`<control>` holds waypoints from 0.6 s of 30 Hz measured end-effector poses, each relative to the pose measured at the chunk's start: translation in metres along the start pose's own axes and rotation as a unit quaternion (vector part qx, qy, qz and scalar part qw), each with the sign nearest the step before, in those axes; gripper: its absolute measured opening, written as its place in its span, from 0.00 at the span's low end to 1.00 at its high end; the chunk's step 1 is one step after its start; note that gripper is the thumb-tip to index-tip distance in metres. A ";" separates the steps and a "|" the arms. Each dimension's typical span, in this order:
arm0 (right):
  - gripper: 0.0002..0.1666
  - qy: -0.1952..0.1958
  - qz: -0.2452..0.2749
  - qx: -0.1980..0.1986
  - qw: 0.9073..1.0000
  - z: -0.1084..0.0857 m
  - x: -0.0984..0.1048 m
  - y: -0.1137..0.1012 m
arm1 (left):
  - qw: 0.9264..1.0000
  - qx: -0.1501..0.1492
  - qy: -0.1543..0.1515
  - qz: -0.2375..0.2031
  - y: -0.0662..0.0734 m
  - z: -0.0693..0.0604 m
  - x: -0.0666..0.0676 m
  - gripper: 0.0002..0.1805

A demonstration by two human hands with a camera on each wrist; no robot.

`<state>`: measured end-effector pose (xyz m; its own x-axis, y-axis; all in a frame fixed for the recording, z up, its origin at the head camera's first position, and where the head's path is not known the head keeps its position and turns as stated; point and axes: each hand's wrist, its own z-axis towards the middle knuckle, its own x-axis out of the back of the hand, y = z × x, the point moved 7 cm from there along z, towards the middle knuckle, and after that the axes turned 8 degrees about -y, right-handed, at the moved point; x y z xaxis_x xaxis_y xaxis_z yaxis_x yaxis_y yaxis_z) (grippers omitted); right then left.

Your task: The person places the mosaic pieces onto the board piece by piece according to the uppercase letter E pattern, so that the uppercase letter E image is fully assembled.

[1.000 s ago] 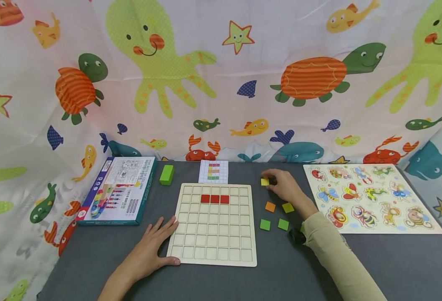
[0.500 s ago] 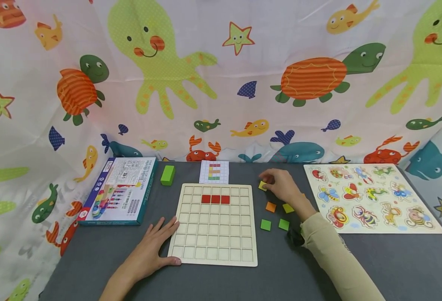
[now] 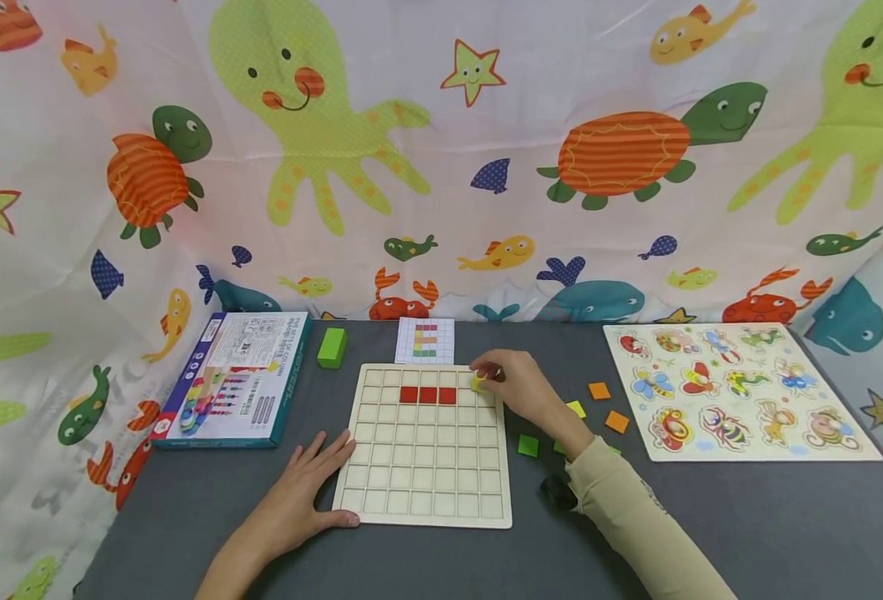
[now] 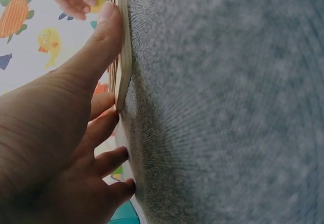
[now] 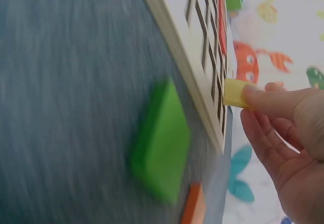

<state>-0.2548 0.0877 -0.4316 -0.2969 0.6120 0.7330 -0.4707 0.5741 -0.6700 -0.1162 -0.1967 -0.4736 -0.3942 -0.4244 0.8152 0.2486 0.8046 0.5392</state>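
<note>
A pale wooden grid board (image 3: 422,483) lies on the grey table, with three red square tiles (image 3: 428,395) in a row near its top. My left hand (image 3: 302,496) rests at the board's left edge, fingers spread and thumb touching the lower corner. In the left wrist view, the thumb and fingertips lie along the board's side. My right hand (image 3: 519,385) pinches a yellow square tile (image 5: 235,92) between thumb and fingers, over the board's upper right corner. Beside the board lie a green tile (image 3: 528,446), orange tiles (image 3: 599,391) and another yellow tile (image 3: 576,408); the right arm partly covers others.
A printed card (image 3: 425,341) with a coloured pattern lies behind the board. At the back left are a green block (image 3: 332,347) and a flat box (image 3: 234,379). An insect picture board (image 3: 741,392) lies at the right. A patterned cloth (image 3: 441,167) hangs behind.
My right hand has lifted the yellow tile from the table and carried it left over the board's upper right corner. Orange tiles formerly behind that hand now show. My left hand stays put.
</note>
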 end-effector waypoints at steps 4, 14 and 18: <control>0.12 -0.009 0.031 0.025 0.999 0.005 -0.015 -0.016 | 1.000 0.003 -0.002 0.001 0.000 0.000 0.001 0.55; 0.12 -0.054 0.068 0.042 0.995 0.022 -0.052 -0.046 | 1.000 0.007 -0.004 0.006 0.001 0.000 0.001 0.55; 0.12 -0.054 0.076 0.063 0.994 0.027 -0.062 -0.057 | 1.000 0.010 -0.005 0.005 0.000 0.000 0.001 0.55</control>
<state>-0.2323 0.0020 -0.4361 -0.4564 0.6207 0.6375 -0.5115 0.4032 -0.7588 -0.1170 -0.1970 -0.4729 -0.4002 -0.4124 0.8184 0.2346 0.8172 0.5265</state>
